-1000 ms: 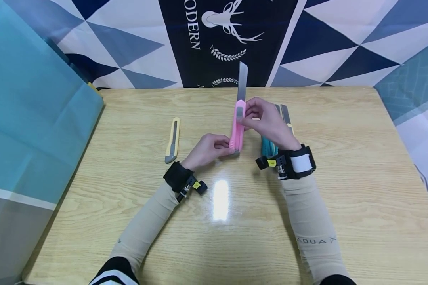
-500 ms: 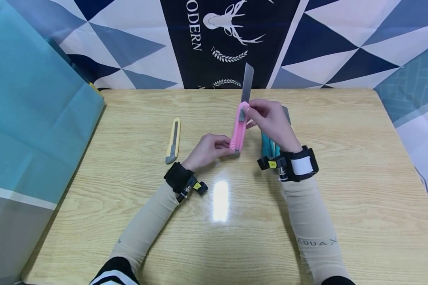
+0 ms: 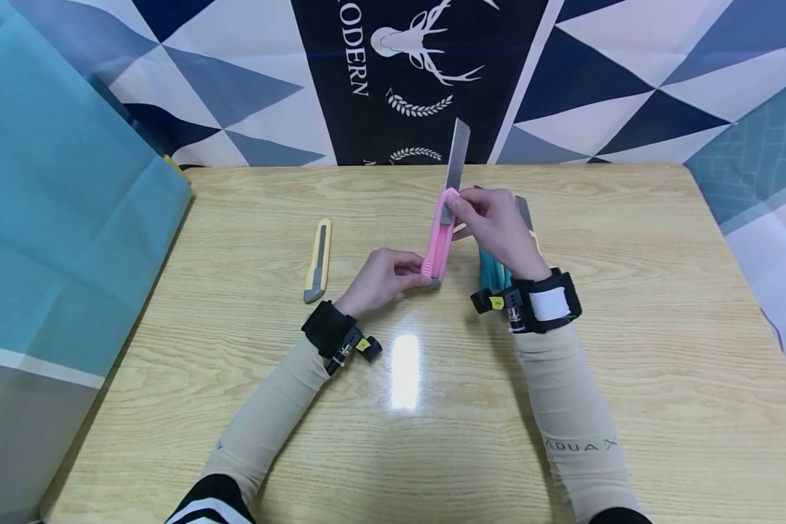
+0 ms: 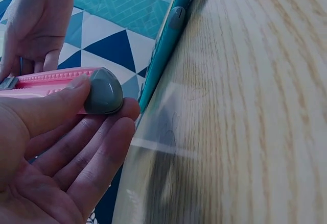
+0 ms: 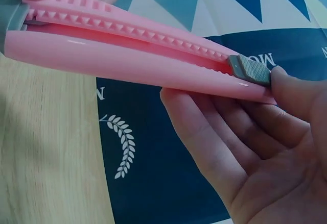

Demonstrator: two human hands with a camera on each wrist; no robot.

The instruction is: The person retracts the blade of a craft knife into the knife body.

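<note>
A pink utility knife (image 3: 439, 244) is held up over the table, its long blade (image 3: 458, 154) extended and pointing away, tilted slightly right. My left hand (image 3: 383, 278) pinches its lower end by the grey end cap (image 4: 103, 92) between thumb and fingers. Near the blade end, my right hand (image 3: 498, 225) holds the knife, the thumb against the grey slider (image 5: 250, 70) and the fingers beneath the pink body. In the right wrist view the blade is out of sight. Teal knives (image 3: 490, 271) lie partly hidden beneath the right hand and wrist.
A yellow utility knife (image 3: 318, 260) with a grey end lies on the wooden table (image 3: 249, 407) to the left. Beyond the right hand, a grey blade-like piece (image 3: 522, 211) shows beside something yellow. Patterned cloth (image 3: 236, 87) hangs behind the table's far edge.
The right thumb has shifted from the lower part of the slider to its upper part. The knife's blade end has tilted a little to the right. The left hand stays in place.
</note>
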